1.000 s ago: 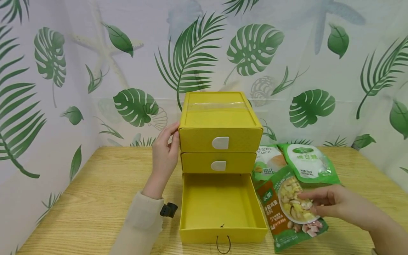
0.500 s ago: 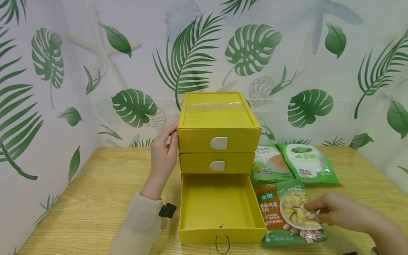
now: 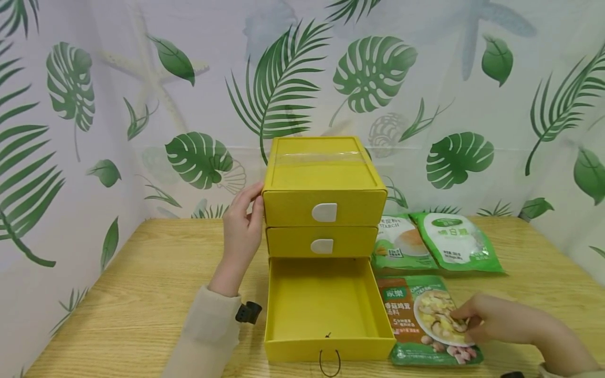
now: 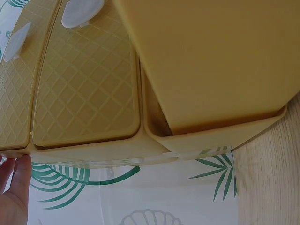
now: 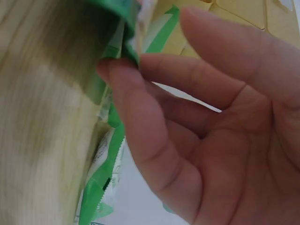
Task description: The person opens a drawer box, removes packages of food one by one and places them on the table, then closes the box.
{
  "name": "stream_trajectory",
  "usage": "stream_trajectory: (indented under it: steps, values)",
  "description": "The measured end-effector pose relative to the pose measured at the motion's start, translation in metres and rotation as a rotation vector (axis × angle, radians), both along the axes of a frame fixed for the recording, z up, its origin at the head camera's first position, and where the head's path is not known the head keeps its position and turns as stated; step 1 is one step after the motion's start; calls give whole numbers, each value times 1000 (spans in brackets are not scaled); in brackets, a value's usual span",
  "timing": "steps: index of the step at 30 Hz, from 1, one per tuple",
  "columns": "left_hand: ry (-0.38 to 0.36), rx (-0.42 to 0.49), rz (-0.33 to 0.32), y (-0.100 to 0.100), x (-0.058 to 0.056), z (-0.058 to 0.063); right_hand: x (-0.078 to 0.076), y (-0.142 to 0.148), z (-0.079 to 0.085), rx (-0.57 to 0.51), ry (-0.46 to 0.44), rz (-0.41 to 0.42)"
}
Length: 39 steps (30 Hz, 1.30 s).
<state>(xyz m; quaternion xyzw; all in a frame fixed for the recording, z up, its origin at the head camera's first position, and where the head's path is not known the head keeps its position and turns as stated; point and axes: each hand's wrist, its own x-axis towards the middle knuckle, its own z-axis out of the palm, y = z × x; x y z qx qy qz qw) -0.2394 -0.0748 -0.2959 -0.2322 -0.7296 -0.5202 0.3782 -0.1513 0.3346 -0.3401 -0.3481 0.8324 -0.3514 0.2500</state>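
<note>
A yellow three-drawer cabinet (image 3: 326,205) stands mid-table. Its bottom drawer (image 3: 326,315) is pulled out, with a bare floor and a black cord loop on the front. My left hand (image 3: 242,226) rests against the cabinet's upper left side; in the left wrist view its fingers (image 4: 19,176) touch the edge. Right of the drawer lies a brown and green soup-mix packet (image 3: 406,336), printed with a bowl of soup. My right hand (image 3: 496,320) pinches the packet's right edge. In the right wrist view the packet's edge lies between curled fingers; the exact contact is partly hidden.
Behind the soup packet lie a green and white starch packet (image 3: 402,244) and a green-edged white bag (image 3: 456,241) with Chinese lettering. The starch packet is partly hidden by the cabinet. A leaf-printed cloth (image 3: 293,63) covers the walls round the wooden table (image 3: 156,294).
The soup-mix packet has turned from a tilted pose to lie straighter and flatter beside the drawer, my right hand moving down slightly with it. My left hand stays on the cabinet.
</note>
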Motion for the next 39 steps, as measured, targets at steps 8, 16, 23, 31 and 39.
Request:
stream_trajectory:
  steps: [8, 16, 23, 31, 39]
  values:
    - [0, 3, -7, 1, -1, 0, 0, -2, -6, 15, -37, -90]
    - [19, -4, -1, 3, 3, 3, 0, -1, -7, 40, -102, -154]
    - [-12, 2, 7, 7, 20, 18, -2, 2, -6, 63, -26, -133]
    - [-32, -1, 12, 8, 27, 23, -4, -1, 5, 248, 34, -276]
    - [-10, -7, 19, 8, 28, 24, -4, -10, 24, 256, 145, -225]
